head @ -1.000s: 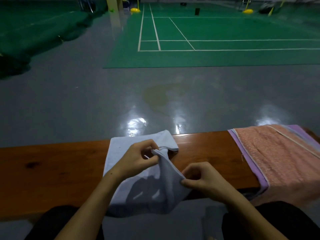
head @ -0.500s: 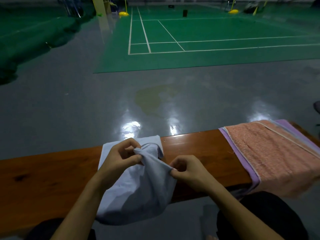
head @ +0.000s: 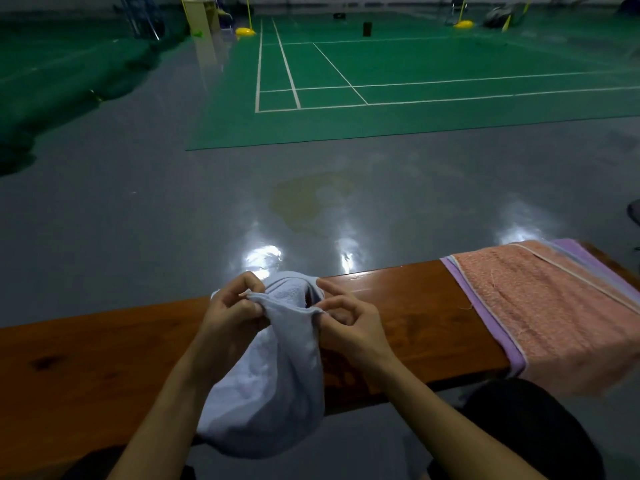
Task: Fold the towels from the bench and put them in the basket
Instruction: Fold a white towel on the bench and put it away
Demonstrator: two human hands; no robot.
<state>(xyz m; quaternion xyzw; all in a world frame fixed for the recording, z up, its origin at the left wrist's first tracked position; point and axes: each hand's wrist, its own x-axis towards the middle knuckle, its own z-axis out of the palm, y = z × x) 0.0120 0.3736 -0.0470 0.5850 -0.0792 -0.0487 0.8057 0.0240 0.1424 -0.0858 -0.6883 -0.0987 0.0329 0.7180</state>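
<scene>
A pale blue towel hangs bunched over the front edge of the wooden bench, lifted at its top. My left hand pinches its upper edge on the left. My right hand pinches the same edge on the right, close beside the left. A pink towel lies spread across the bench's right end, on top of a purple towel whose border shows along its left side. No basket is in view.
Beyond the bench lies a shiny grey floor and a green badminton court. My dark-clothed knees sit below the bench's front edge. A dark object shows at the right edge.
Both hands have risen and come closer together, gathering the blue towel's top edge off the bench. The towel, spread flat a second ago, now hangs bunched between them.
</scene>
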